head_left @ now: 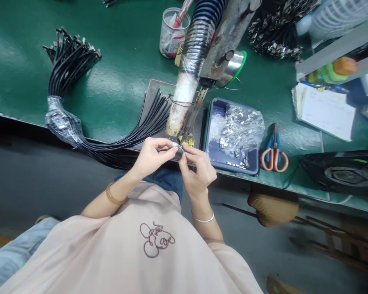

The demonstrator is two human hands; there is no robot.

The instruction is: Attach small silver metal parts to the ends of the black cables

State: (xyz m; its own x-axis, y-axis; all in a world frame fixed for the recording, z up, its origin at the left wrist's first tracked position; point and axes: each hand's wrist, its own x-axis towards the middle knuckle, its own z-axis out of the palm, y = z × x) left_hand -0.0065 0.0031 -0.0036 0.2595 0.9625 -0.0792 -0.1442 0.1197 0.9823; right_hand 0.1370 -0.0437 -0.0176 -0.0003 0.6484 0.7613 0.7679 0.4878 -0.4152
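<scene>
At centre, a cable end (180,148) is pinched by the left hand (153,157), roughly crosswise; the right hand's (200,169) fingertips are bunched at its right, their grip indiscernible.

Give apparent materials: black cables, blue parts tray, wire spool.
Black cables: likely rubber or PVC jackets, satin; soft highlights along smooth bends.
Blue parts tray: probably molded plastic, low sheen; rounded corners.
Wire spool: green rim likely plastic, evenly colored; wire looks metallic, silvery sheen.
</scene>
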